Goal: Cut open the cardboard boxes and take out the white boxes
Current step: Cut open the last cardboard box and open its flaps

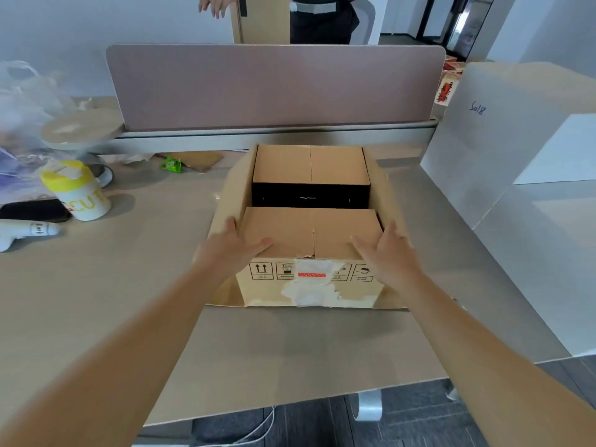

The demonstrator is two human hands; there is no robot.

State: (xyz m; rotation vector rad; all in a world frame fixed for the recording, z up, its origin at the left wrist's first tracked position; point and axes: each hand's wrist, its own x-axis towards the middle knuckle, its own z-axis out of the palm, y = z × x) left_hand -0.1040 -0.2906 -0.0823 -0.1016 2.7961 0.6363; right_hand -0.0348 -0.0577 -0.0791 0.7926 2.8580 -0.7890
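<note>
A brown cardboard box [309, 285] stands in the middle of the desk with its top flaps open. Its near flap [309, 233] and far flap [309, 164] are folded partly inward, and the gap between them is dark, so the contents are hidden. Torn white tape and a red strip mark the near wall. My left hand [230, 250] rests on the near flap at its left corner, fingers straight. My right hand [388, 253] lies with straight fingers on the near flap's right corner. Large white boxes [516, 130] stand at the right.
A pink divider screen [274, 85] closes off the desk's far side; another person stands behind it with a cardboard box. On the left are a yellow-lidded cup [77, 191], a plastic bag [22, 101], a black case and a white plush toy. A green wrapper [171, 164] lies mid-desk.
</note>
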